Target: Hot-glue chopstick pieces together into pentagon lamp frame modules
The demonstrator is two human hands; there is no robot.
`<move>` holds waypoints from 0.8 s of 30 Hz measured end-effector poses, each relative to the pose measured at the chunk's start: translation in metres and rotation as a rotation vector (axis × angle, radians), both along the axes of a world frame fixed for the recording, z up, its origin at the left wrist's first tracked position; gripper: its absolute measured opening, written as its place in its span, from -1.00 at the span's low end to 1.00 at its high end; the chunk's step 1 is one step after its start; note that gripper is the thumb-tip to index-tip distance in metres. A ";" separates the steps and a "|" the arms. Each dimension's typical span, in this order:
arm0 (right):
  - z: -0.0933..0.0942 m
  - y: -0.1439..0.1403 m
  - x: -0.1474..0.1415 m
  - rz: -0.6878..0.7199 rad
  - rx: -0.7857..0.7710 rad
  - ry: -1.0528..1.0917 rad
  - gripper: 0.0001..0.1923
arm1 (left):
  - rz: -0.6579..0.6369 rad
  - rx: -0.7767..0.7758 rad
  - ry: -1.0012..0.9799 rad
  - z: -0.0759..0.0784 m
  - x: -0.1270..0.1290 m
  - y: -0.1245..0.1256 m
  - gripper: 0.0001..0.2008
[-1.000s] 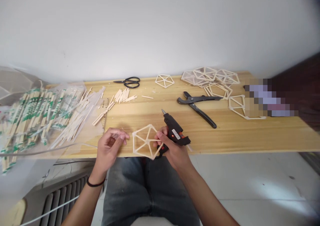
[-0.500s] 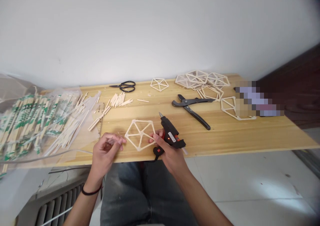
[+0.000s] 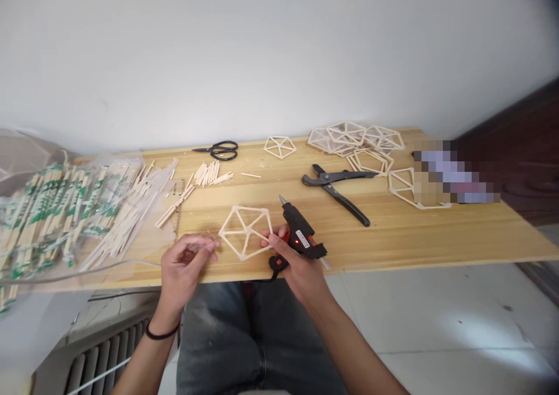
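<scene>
Pinching the frame [image 3: 248, 230] beside the gun [image 3: 300, 227], the right hand [image 3: 299, 267] should squeeze softly; the left hand [image 3: 186, 261] looks closed, holding what, one cannot tell.

The frame [image 3: 248, 230] is bare pale wood, matt, its joints whitish and lumpy. At three o'clock from it, the glue gun [image 3: 297, 219] is smooth black plastic with a low sheen, its nozzle [image 3: 283, 199] dull grey metal. The pliers [image 3: 351, 208] at two o'clock look like dark metal, satin rather than shiny; the scissors [image 3: 213, 149] at eleven have glossy black handles. Toward nine, wooden chopsticks [image 3: 32, 214] lie in crinkled, shiny clear plastic [image 3: 98, 211]. The table [image 3: 371, 244] shows smooth wood grain with a soft gloss; the jeans [image 3: 218, 337] at six are matt, faded cloth; the floor [image 3: 428, 313] at four, glossy tile.
</scene>
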State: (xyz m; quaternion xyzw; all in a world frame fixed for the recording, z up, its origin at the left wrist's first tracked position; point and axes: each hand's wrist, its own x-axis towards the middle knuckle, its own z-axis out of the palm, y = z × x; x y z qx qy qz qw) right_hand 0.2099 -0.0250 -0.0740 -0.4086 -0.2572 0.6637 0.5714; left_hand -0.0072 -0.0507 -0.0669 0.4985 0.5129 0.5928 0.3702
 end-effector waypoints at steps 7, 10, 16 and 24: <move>-0.001 0.000 0.000 -0.002 0.002 -0.018 -0.60 | 0.027 -0.039 -0.008 -0.002 0.000 -0.003 -0.94; -0.002 0.000 0.000 0.004 0.009 -0.026 -0.62 | 0.028 -0.035 -0.008 -0.002 0.000 -0.003 -0.95; -0.003 0.000 0.001 0.009 0.002 -0.036 -0.61 | 0.002 -0.016 -0.035 -0.005 -0.002 -0.004 -0.93; -0.005 0.000 0.001 0.004 -0.008 -0.013 -0.61 | 0.000 -0.013 -0.050 -0.003 -0.001 -0.003 -0.87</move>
